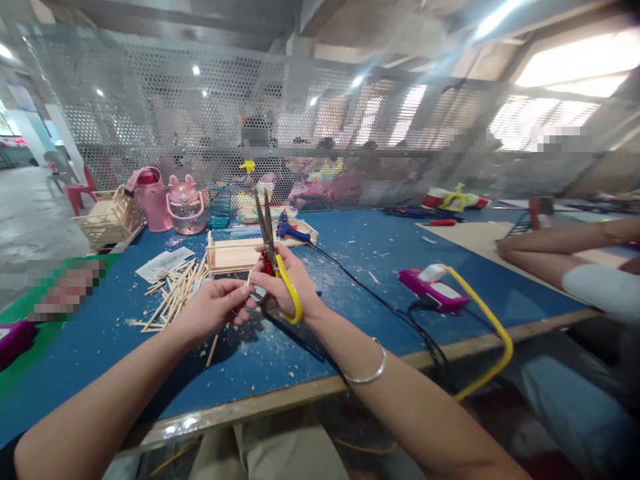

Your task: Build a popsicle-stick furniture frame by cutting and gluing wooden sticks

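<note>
My right hand grips a pair of scissors with yellow handles, blades pointing up and a little apart. Close beside it, my left hand is closed, thumb against fingers, on a small piece of wooden stick. The tips of both hands nearly meet over the blue table. A loose pile of thin wooden sticks lies left of my left hand. Behind my hands is a low wooden stick frame, partly hidden by them. A blue glue gun rests at its right end.
A pink bottle, a pink eared jug and a stick-built model stand at the back left. Right are a purple power strip with a yellow cable and another person's arm. A perforated metal screen closes the back.
</note>
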Action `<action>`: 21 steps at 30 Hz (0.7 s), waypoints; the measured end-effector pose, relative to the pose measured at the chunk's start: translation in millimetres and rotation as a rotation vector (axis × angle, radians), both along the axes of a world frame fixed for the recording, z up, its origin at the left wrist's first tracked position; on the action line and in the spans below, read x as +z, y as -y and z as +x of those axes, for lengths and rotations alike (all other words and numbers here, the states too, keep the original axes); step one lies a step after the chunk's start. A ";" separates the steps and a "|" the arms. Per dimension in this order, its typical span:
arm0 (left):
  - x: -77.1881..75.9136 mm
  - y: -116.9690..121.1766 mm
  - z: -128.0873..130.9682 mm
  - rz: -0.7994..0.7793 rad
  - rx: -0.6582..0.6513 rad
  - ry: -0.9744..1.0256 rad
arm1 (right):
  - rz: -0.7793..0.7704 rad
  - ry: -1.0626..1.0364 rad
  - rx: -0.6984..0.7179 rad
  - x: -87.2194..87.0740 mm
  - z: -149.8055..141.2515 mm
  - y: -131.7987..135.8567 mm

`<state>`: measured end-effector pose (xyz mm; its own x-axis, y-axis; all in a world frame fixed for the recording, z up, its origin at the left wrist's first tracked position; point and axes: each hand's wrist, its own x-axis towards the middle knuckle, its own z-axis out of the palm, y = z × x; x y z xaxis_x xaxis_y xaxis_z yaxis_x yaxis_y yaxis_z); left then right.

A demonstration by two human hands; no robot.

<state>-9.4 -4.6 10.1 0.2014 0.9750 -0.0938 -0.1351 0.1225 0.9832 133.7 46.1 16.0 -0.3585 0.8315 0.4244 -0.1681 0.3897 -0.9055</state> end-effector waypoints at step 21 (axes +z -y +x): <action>-1.5 -3.0 -4.1 0.118 0.122 -0.223 | 0.301 1.592 -0.604 16.8 104.2 4.6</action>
<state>-13.5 -1.6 8.6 0.0689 0.9976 -0.0073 0.0791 0.0018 0.9969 237.9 41.5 32.8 -0.2392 0.9601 0.1448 0.9697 0.2286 0.0857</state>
